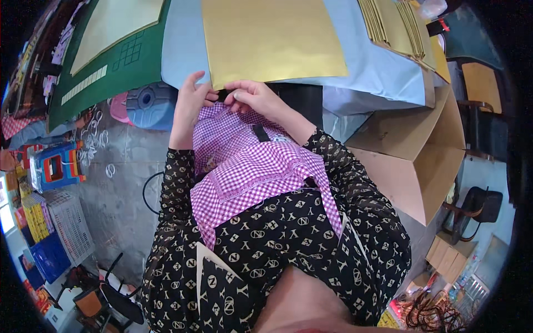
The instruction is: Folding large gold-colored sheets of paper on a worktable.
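My left hand (pixel 192 106) is held in front of my apron, just off the near left corner of a gold sheet (pixel 275 41). One of its fingers sticks up while the others bend in toward my right hand. Close beside it, my right hand (pixel 255 98) has its thumb and fingers drawn together at the sheet's near edge. Whatever may be between the fingertips of either hand is too small or hidden to make out. The gold sheet lies flat on a light blue table covering (pixel 185 41).
To the left is a green mat (pixel 125 69) with a pale sheet on it. Folded gold pieces (pixel 397 28) are stacked at the far right. An open cardboard box (pixel 388 172) stands by my right side. A blue plastic stool (pixel 149 105) and scattered white rings (pixel 102 137) are on the left.
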### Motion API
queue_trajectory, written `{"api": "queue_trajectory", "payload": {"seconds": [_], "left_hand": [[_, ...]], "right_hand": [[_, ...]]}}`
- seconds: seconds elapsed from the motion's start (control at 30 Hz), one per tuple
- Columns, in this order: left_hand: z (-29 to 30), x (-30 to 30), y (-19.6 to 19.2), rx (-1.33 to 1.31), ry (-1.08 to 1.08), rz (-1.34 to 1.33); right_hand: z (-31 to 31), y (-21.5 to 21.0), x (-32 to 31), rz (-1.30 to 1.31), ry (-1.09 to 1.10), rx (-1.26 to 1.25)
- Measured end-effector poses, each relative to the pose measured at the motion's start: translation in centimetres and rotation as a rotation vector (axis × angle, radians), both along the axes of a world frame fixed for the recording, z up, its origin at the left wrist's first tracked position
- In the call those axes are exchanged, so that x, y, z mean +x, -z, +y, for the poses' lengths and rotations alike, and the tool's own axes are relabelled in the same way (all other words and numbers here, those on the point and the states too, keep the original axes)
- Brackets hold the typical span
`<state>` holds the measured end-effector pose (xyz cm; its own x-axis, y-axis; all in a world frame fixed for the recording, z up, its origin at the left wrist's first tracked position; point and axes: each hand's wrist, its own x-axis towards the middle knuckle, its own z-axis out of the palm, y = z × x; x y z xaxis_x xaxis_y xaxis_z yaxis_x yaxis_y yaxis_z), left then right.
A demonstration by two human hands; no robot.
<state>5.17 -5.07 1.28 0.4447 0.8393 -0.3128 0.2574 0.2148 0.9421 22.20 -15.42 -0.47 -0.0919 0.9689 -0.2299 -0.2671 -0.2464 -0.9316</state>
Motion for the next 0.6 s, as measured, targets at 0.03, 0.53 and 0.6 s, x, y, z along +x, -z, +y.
{"api": "queue_trajectory", "payload": {"seconds": [0.03, 0.53, 0.6], "left_hand": [[-0.1, 0.4, 0.1, -0.022, 0.005, -0.009], [-1.6, 0.1, 2.4, 0.018, -0.082, -0.145], [-1.7, -0.1, 2.6, 0.036, -0.097, -0.149]], "right_hand": [[0.1, 0.0, 0.1, -0.001, 0.015, -0.004], [-0.8, 2.0, -0.2, -1.297, 0.147, 0.811], [-1.6, 1.7, 1.3, -1.364, 0.119, 0.742]]}}
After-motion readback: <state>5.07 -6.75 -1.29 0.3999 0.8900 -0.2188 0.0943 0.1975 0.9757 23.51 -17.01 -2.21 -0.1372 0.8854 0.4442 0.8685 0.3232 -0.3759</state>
